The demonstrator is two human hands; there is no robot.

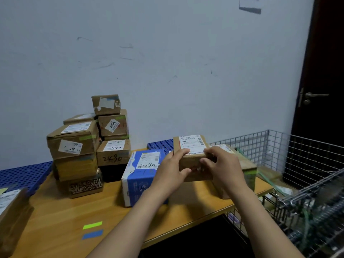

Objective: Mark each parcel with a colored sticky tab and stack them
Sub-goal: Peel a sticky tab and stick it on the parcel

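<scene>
A small brown parcel (192, 146) is being gripped by both hands over the right part of the wooden table (55, 220).

At the far left, a brown parcel (11, 211) is being cut off by the frame edge, just beside a blue perforated mat (24, 175). A stack of taped cardboard parcels (74, 144) is being kept against the wall. On the near tabletop, a green sticky tab (92, 225) is lying flat just above a blue sticky tab (92, 234). Mid-table, a blue-and-white parcel (137, 175) is standing. Right of it, the small parcel is being grasped at its left edge by the left hand (172, 170) and at its right edge by the right hand (223, 164), fingers curled over its front. A larger brown parcel (249, 164) is being partly hidden behind the right hand, and a wire basket (297, 164) is standing past the table's right end.
</scene>
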